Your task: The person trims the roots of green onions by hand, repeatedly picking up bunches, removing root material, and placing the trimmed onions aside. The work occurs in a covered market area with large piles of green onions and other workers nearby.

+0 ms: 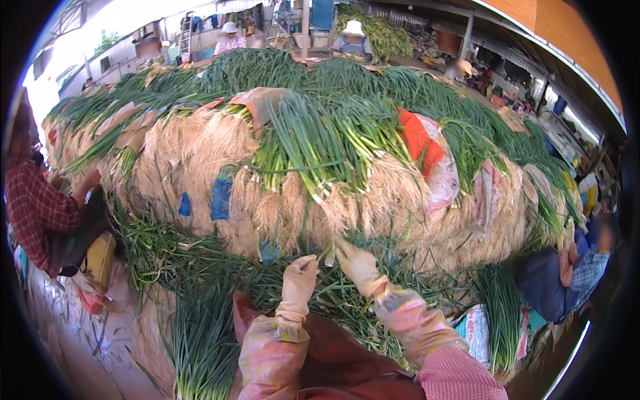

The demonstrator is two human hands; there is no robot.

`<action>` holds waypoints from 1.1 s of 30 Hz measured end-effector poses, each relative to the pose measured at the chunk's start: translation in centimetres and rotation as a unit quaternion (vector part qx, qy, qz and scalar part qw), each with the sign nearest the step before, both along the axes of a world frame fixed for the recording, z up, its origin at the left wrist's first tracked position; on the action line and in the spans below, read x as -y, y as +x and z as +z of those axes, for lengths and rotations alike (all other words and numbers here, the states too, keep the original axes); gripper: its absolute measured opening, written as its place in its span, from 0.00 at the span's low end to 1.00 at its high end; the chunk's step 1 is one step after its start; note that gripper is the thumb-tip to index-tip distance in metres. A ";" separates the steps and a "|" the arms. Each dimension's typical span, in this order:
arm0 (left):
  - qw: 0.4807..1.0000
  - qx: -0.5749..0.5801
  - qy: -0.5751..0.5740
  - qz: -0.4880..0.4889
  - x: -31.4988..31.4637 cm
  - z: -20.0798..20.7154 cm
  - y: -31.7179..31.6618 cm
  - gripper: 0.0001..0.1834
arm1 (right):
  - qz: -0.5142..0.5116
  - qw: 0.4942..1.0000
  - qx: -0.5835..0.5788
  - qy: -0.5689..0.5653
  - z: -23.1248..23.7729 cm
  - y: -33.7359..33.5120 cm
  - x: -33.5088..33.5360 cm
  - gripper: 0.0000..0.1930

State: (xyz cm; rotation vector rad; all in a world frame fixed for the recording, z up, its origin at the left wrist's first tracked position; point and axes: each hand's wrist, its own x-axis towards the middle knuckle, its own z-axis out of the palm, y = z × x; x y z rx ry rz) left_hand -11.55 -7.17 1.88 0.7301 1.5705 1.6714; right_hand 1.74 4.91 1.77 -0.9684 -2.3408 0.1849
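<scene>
A large heap of green onions (303, 143) lies in front of me, with the tan stringy roots (333, 210) facing my way. My left hand (299, 283), in a pale glove, is closed with its fingertips pinched together; whether anything is between them cannot be made out. Just to its right, my right hand (359, 268), gloved too, reaches toward the roots. A short whitish-green onion piece (330, 256) sits at its fingertips and seems to be gripped there. Loose green leaves (260, 283) are strewn below both hands.
Trimmed green onions lie in a bundle (208, 340) at lower left and another bundle (500, 313) at lower right. A person in a checked shirt (43, 213) sits left, another person (587, 267) right. Red and white sacks (427, 150) rest on the heap. More people work behind it.
</scene>
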 end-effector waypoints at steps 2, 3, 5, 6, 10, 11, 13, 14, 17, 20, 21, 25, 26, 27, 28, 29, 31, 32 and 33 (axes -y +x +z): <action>1.000 0.002 -0.005 0.015 -0.1 -0.1 -0.4 0.14 | -0.004 1.000 0.016 -0.005 -0.2 -3.2 -2.9 0.21; 1.000 -0.002 -0.006 0.018 -0.1 -0.3 -0.5 0.14 | -0.038 0.998 0.050 -0.022 0.2 -4.7 -4.1 0.23; 1.000 -0.003 -0.005 0.014 -0.4 -0.3 -0.5 0.14 | -0.083 0.994 0.068 -0.036 -0.5 -6.8 -7.1 0.29; 1.000 -0.004 -0.007 0.011 -0.4 -0.3 -0.5 0.14 | -0.111 0.992 0.064 -0.008 -0.6 -7.5 -8.0 0.26; 0.998 0.042 -0.031 0.024 -0.1 -0.6 -1.1 0.15 | -0.107 0.994 0.025 0.029 -1.3 -9.0 -8.1 0.14; 0.996 0.081 -0.024 0.036 0.4 -0.5 -1.7 0.16 | -0.078 0.996 0.002 0.047 0.1 -9.4 -6.5 0.11; 0.985 0.166 -0.008 0.038 0.8 0.4 -1.9 0.19 | -0.009 0.987 0.005 0.161 2.7 -7.3 -2.3 0.10; 0.978 0.204 -0.001 0.041 1.2 1.0 -2.0 0.21 | 0.026 0.976 0.002 0.215 3.4 -6.4 -0.3 0.11; 0.964 0.261 0.033 -0.045 0.8 1.7 -1.9 0.25 | 0.107 0.977 -0.089 0.160 2.8 -3.8 2.8 0.10; 0.951 0.287 0.058 -0.102 0.1 0.8 -1.3 0.25 | 0.114 0.984 -0.130 -0.038 1.0 -2.9 4.1 0.05; 0.947 0.298 0.061 -0.100 -0.3 0.2 -1.2 0.24 | 0.128 0.981 -0.143 -0.031 0.6 -3.0 4.3 0.04; 0.934 0.344 0.087 -0.046 -1.1 -1.5 -1.9 0.15 | 0.240 0.968 -0.073 0.031 1.7 -2.4 4.1 0.05; 0.931 0.354 0.085 -0.028 -1.1 -1.3 -2.1 0.13 | 0.211 0.972 -0.095 -0.035 1.7 -2.4 3.7 0.06; 0.919 0.386 0.076 0.027 -1.2 -1.2 -1.8 0.09 | 0.180 0.971 -0.117 -0.101 1.9 -2.7 3.1 0.07; 0.937 0.342 0.067 0.024 -1.0 -1.1 -1.8 0.10 | 0.148 0.965 -0.137 -0.167 2.1 -3.0 2.3 0.09; 0.952 0.301 0.059 0.018 -0.8 -1.1 -1.6 0.10 | 0.106 0.968 -0.124 -0.190 2.5 -4.0 1.1 0.12; 0.971 0.236 0.025 -0.028 -0.2 0.8 -0.7 0.11 | 0.067 0.949 -0.149 -0.269 2.6 -6.3 -1.1 0.17; 0.974 0.216 0.015 -0.058 0.1 0.9 -0.5 0.10 | 0.074 0.924 -0.188 -0.325 2.7 -7.8 -1.6 0.17; 0.977 0.196 0.004 -0.088 0.3 1.0 -0.1 0.09 | 0.084 0.884 -0.210 -0.410 2.8 -8.3 -1.8 0.18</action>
